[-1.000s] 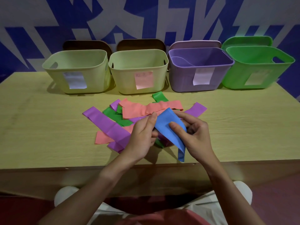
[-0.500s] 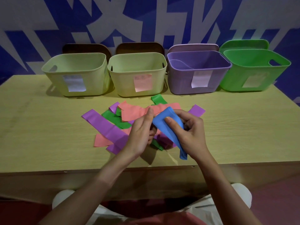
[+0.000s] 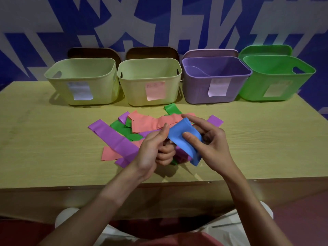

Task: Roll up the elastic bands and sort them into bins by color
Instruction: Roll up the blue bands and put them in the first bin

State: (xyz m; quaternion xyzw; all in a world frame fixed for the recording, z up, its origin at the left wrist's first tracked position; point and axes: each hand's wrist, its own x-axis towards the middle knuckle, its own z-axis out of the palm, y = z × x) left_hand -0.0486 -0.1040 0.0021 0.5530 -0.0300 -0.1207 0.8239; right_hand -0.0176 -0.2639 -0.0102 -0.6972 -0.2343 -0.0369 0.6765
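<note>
Both hands hold a blue elastic band (image 3: 184, 139) above the heap of bands. My left hand (image 3: 154, 150) pinches its left edge with thumb and curled fingers. My right hand (image 3: 211, 141) grips it with the thumb on top and fingers behind, the band partly wound, its tail hanging down. Beneath lie a salmon band (image 3: 150, 122), a purple band (image 3: 113, 139), a green band (image 3: 124, 129) and others. Four bins stand in a row behind: a pale bin with a white label (image 3: 81, 68), a pale bin with a pink label (image 3: 150, 68), a purple bin (image 3: 216, 71), a green bin (image 3: 278, 70).
The wooden table (image 3: 44, 148) ends in a front edge close below my hands. Lids lean against the wall behind each bin. A purple band lies inside the purple bin. My knees show under the table edge.
The blue band's hanging tail has grown shorter as my hands wound it; my right index finger has lifted and stretched out over the band.
</note>
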